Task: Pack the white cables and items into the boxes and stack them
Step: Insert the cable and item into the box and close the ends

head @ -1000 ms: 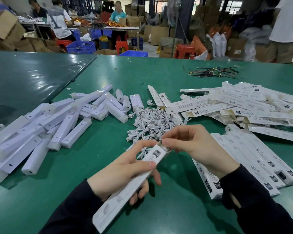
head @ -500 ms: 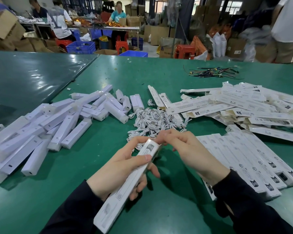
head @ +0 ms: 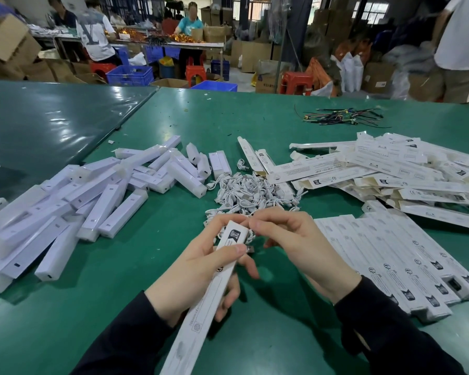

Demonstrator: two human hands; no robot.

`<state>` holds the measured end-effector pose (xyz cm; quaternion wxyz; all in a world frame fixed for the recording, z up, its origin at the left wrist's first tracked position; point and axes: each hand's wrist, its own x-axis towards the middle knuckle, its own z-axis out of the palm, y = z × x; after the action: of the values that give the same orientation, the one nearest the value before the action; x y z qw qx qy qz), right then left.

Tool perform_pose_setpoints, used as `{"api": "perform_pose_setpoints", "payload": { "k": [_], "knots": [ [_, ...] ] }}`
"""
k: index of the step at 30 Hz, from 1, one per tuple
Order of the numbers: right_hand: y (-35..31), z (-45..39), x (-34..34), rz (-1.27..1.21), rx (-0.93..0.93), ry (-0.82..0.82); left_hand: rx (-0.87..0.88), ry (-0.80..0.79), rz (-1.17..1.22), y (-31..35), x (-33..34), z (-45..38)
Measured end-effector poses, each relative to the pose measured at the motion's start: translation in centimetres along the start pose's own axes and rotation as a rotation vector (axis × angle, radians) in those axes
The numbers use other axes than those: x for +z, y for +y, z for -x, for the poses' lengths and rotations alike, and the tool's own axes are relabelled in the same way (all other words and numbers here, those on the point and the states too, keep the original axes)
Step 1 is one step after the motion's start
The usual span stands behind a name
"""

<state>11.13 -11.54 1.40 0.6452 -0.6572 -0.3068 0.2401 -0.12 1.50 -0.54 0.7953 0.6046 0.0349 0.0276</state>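
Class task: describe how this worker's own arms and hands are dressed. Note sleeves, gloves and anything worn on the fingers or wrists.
Both arms wear long dark sleeves that end at the wrists. The left hand and right hand are bare: no gloves, and no rings, watch or bands show.

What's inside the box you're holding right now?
The box in the left hand hides its contents. A white cable, pinched by the right hand, loops at its open end.

left sleeve (head: 125, 345): dark navy, long | right sleeve (head: 395, 331): dark navy, long | hands bare
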Motion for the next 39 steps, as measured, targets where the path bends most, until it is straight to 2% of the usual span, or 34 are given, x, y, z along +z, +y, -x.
{"api": "perform_pose_setpoints", "payload": {
  "k": [5,8,18,26,31,34,39],
  "knots": [
    [0.4,-0.4,0.0,-0.226,0.159,0.167,-0.014,0.008,-0.002,-0.4,0.1,0.0],
    [0.6,-0.3,0.1,-0.236,0.289,0.088,-0.014,-0.018,-0.038,-0.7,0.2,0.0],
    [0.6,0.0,0.6,-0.345,0.179,0.071,-0.012,0.035,-0.080,-1.1,0.4,-0.3],
    [0.9,0.2,1.2,-0.376,0.240,0.027,-0.014,0.034,-0.100,-1.2,0.1,-0.2],
    [0.5,0.1,0.9,-0.509,0.347,-0.067,-0.020,0.029,0.043,-0.8,0.3,-0.1],
    [0.3,0.2,0.9,-0.465,0.276,-0.149,-0.027,0.021,0.100,-0.7,0.3,0.0],
    [0.5,0.3,1.2,-0.428,0.237,-0.125,-0.042,0.039,0.095,-0.8,0.4,0.0]
  ]
}}
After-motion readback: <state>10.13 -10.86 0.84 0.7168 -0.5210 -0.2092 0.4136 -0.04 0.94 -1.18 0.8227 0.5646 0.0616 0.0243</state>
